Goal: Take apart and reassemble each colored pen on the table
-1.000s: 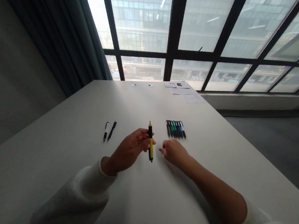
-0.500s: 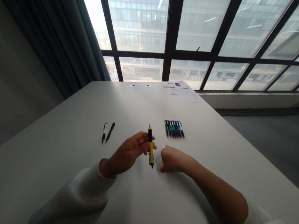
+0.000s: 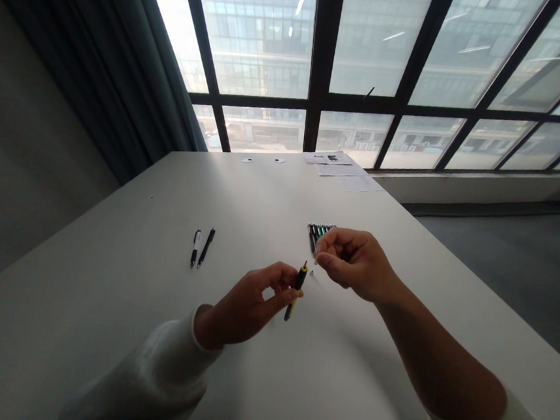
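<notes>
In left hand (image 3: 244,311), pen (image 3: 296,290) tilts forward-right.

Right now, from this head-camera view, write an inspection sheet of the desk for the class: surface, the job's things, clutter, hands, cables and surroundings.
Surface: white tabletop, with both hands working above it.
Job's things: yellow-and-black pen; small glinting part, too small to identify.
Clutter: row of pens with dark, green and blue barrels; two pens lying apart; papers and two small white discs at the far edge.
Hands: left hand grips the pen; right hand pinches the small part, just over the row.
Cables: nothing seen.
Surroundings: tall window with dark frames; dark curtain at left.
</notes>
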Demonstrator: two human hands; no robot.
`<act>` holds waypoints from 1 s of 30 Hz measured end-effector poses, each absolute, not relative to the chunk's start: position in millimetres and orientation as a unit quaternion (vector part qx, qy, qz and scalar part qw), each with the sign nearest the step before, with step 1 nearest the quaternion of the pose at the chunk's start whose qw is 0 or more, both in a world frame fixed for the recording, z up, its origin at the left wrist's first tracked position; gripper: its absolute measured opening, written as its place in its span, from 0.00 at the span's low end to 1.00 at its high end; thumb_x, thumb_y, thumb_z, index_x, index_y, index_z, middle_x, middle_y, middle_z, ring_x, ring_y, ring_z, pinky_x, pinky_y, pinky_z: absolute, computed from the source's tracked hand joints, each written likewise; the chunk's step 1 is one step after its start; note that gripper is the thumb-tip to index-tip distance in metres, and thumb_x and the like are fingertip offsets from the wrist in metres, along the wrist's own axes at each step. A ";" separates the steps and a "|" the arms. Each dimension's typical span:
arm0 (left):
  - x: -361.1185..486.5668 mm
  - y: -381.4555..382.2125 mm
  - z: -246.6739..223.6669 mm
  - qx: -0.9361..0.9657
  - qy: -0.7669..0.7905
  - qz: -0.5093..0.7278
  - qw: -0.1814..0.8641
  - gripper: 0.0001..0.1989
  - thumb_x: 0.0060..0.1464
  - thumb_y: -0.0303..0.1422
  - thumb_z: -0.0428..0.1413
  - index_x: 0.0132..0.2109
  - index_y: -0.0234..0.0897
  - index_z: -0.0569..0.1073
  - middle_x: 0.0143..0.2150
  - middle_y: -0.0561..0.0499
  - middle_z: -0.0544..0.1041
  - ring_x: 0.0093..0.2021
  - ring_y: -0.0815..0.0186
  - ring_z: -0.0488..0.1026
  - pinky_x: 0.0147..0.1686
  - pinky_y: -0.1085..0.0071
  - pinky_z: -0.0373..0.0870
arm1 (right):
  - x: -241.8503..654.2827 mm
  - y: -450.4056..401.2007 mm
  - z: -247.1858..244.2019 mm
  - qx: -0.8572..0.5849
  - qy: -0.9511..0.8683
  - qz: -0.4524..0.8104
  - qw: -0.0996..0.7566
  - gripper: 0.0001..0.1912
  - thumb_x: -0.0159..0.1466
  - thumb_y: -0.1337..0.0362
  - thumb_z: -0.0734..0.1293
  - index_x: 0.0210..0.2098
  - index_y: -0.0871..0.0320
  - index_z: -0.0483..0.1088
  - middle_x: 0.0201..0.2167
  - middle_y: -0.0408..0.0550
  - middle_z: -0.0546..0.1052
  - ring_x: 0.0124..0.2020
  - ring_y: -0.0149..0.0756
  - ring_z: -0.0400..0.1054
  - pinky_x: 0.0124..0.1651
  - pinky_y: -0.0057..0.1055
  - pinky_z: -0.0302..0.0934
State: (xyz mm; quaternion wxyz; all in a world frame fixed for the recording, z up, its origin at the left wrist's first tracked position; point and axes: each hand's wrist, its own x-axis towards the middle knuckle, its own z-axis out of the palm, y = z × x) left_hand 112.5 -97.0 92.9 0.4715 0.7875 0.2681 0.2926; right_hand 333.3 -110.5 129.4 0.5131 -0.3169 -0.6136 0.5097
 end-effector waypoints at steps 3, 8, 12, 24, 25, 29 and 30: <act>113.5 -97.3 94.1 0.792 0.262 0.290 0.470 0.11 0.63 0.38 0.55 0.46 0.35 0.71 0.39 0.48 0.78 0.38 0.65 0.75 0.39 0.68 0.71 | 329.3 -109.9 129.1 -0.317 -0.619 0.502 0.514 0.06 0.60 0.66 0.73 0.32 0.61 0.72 0.14 0.33 0.63 0.14 0.20 0.53 0.17 0.20 0.48; 114.2 -97.3 95.8 0.793 0.258 0.291 0.469 0.10 0.63 0.38 0.55 0.46 0.35 0.71 0.38 0.48 0.78 0.38 0.65 0.75 0.40 0.68 0.71 | 329.9 -109.5 129.8 -0.321 -0.629 0.501 0.501 0.07 0.61 0.64 0.72 0.33 0.61 0.72 0.15 0.32 0.61 0.15 0.21 0.52 0.18 0.21 0.47; 113.5 -97.6 95.5 0.791 0.260 0.293 0.470 0.10 0.63 0.38 0.54 0.46 0.35 0.71 0.39 0.48 0.78 0.38 0.65 0.75 0.40 0.68 0.71 | 330.5 -110.1 130.1 -0.329 -0.641 0.497 0.483 0.07 0.62 0.63 0.72 0.33 0.61 0.71 0.15 0.32 0.61 0.15 0.22 0.51 0.19 0.22 0.46; 112.5 -96.5 96.7 0.788 0.268 0.297 0.467 0.11 0.63 0.39 0.55 0.46 0.35 0.72 0.39 0.47 0.78 0.39 0.64 0.75 0.41 0.68 0.71 | 339.2 -110.8 133.1 -0.358 -0.676 0.481 0.428 0.12 0.61 0.58 0.72 0.37 0.61 0.73 0.16 0.34 0.61 0.17 0.24 0.53 0.21 0.24 0.48; 112.3 -96.2 96.2 0.788 0.270 0.298 0.466 0.11 0.63 0.39 0.55 0.46 0.35 0.72 0.39 0.47 0.78 0.39 0.64 0.75 0.41 0.68 0.71 | 342.4 -109.0 133.6 -0.368 -0.682 0.470 0.422 0.13 0.62 0.56 0.72 0.38 0.61 0.73 0.16 0.35 0.63 0.17 0.24 0.55 0.21 0.24 0.50; 111.9 -94.6 93.2 0.786 0.273 0.302 0.465 0.11 0.63 0.38 0.54 0.47 0.35 0.72 0.40 0.47 0.79 0.40 0.64 0.76 0.41 0.68 0.71 | 354.1 -95.6 124.7 -0.461 -0.734 0.357 0.347 0.12 0.64 0.56 0.69 0.37 0.60 0.74 0.20 0.40 0.70 0.21 0.28 0.64 0.25 0.25 0.57; 111.9 -94.2 92.5 0.785 0.273 0.303 0.467 0.11 0.64 0.38 0.54 0.47 0.35 0.72 0.40 0.47 0.79 0.40 0.64 0.76 0.41 0.68 0.71 | 355.6 -91.7 119.2 -0.492 -0.754 0.312 0.304 0.11 0.63 0.57 0.69 0.36 0.60 0.74 0.23 0.42 0.73 0.23 0.30 0.66 0.28 0.26 0.59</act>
